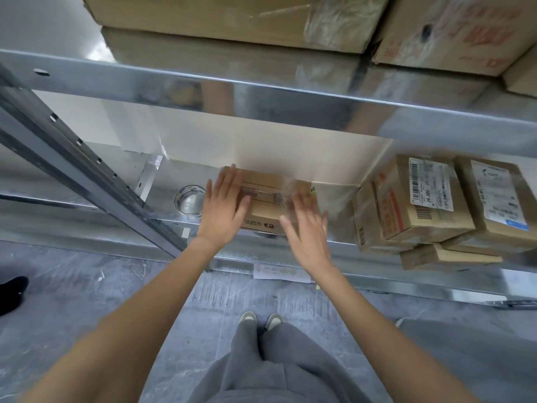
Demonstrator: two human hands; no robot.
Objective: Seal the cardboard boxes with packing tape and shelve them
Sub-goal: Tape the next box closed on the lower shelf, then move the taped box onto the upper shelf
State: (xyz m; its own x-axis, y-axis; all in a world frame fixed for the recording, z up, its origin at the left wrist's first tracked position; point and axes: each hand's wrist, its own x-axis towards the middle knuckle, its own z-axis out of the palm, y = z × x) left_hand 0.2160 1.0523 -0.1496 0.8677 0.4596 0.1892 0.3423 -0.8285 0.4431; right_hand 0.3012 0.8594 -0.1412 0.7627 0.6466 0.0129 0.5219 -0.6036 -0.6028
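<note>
At centre frame the small cardboard box (270,199) sat on the metal shelf (162,225), clear tape already across its top; the left hand (225,205) and right hand (305,228) lay flat and open, pressing it; sealing looked done, shelving nearly so; the tape roll (190,202) stood just left.

Small brown cardboard box (268,199) sits mid-frame on the lower galvanized metal shelf (162,181), clear tape roll (190,202) just left of it. Left hand (223,207) lies on the box's left end, right hand (305,225) over its right end. Stacked labelled cardboard cartons (430,205) sit right on the same shelf; large cartons (232,18) on the shelf above, top of frame.
</note>
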